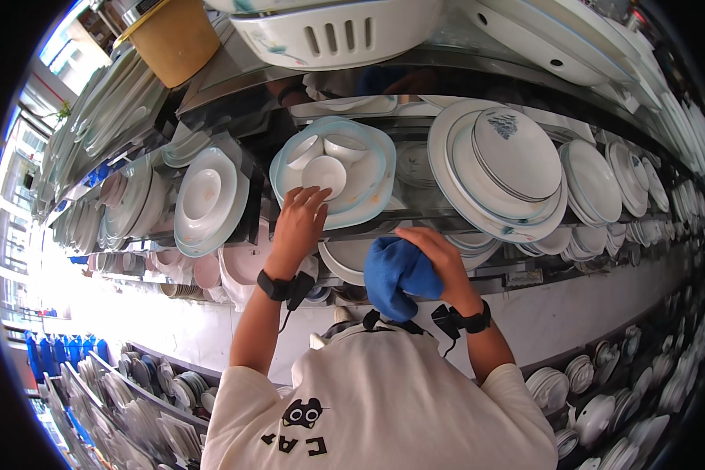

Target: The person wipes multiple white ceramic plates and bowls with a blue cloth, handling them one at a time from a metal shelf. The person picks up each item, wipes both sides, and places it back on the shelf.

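Note:
My left hand (303,218) reaches over the front of a stack of blue-rimmed plates (367,202) on the shelf, its fingertips at the rim of a small white bowl (324,174). Two more small bowls, one on the left (305,152) and one on the right (345,148), lie tilted behind it on the top plate. In my right hand (440,258), held in front of the shelf edge, is a bunched blue cloth (396,276); the palm side is hidden. Whether my left fingers grip the bowl is not clear.
Large stacked plates (517,158) stand right of the bowls, an oval dish with a bowl (208,200) left. Above are a slotted white ceramic basin (335,35) and a yellow container (167,44). Lower shelves hold more bowls (244,261). Racks of dishes (182,388) stand behind me.

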Demonstrator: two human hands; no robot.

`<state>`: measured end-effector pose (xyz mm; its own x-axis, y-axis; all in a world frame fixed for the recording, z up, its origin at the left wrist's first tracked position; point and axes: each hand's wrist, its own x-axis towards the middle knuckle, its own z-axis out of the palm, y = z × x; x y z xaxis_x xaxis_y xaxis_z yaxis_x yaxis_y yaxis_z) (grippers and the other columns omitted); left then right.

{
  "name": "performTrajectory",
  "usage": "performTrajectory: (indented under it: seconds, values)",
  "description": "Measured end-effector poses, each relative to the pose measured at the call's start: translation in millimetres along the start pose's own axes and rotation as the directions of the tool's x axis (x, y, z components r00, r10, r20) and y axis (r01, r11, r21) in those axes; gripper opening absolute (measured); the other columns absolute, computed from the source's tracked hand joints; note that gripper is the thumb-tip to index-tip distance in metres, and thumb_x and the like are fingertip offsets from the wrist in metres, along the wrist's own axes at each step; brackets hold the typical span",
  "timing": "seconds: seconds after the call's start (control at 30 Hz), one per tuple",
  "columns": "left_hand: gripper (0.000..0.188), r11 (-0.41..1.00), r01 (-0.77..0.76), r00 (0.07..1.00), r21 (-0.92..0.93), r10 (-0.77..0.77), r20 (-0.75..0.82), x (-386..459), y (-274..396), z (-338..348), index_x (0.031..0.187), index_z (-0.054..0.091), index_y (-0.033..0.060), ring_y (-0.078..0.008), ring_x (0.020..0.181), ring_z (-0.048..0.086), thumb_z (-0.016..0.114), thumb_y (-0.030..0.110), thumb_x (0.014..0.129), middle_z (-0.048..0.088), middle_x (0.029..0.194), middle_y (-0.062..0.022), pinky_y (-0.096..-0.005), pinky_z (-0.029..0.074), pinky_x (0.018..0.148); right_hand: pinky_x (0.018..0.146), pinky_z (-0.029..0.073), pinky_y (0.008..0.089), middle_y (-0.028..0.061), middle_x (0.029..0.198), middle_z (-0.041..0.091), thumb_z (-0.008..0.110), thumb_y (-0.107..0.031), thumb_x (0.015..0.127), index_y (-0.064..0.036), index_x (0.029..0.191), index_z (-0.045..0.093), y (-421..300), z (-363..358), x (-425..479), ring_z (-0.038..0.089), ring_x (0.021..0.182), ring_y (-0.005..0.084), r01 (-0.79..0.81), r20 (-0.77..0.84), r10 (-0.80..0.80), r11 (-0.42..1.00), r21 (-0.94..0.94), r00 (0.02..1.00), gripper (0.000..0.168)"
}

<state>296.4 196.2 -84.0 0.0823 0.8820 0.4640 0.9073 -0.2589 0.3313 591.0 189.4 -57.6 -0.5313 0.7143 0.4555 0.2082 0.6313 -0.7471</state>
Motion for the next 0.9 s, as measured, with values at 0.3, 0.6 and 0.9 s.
performTrajectory:
  seconds: [0.3, 0.6, 0.9]
  values:
    - [0.025, 0.999, 0.014, 0.981, 0.030, -0.008, -0.192, 30, 49, -35, 0.111, 0.067, 0.0067, -0.0298, 0.090, 0.062, 0.063, 0.001, 0.087, 0.065, 0.099, -0.0109, -0.0403, 0.051, 0.081, 0.091, 0.052, 0.0377, 0.0167, 0.117, 0.064, 0.075, -0.016, 0.075, -0.007, 0.131, 0.059, 10, -36, -38, 0.065, 0.105, 0.0325, -0.068, -0.052, 0.067, 0.998, -0.006, 0.996, 0.059]
    - [0.026, 0.351, 0.584, 0.808, -0.732, -0.157, 0.568, 125, 133, 72, 0.120, 0.056, 0.0067, -0.0159, 0.071, 0.065, 0.053, 0.022, 0.100, 0.067, 0.084, -0.0091, -0.0273, 0.054, 0.064, 0.090, 0.051, 0.0372, 0.0162, 0.115, 0.064, 0.076, -0.015, 0.074, -0.006, 0.131, 0.059, 12, -95, -98, 0.065, 0.104, 0.0321, -0.196, -0.196, 0.180, 0.979, -0.063, 0.964, 0.061]
    - [0.050, 0.485, 0.727, 0.629, -0.486, -0.188, 0.754, 205, 177, 132, 0.090, 0.058, 0.0064, -0.0156, 0.066, 0.063, 0.058, 0.056, 0.092, 0.062, 0.079, -0.0051, -0.0288, 0.054, 0.060, 0.089, 0.051, 0.0365, 0.0169, 0.114, 0.065, 0.076, -0.008, 0.070, -0.005, 0.133, 0.058, 12, -124, -149, 0.065, 0.102, 0.0330, -0.277, -0.327, 0.243, 0.959, -0.060, 0.913, 0.065]
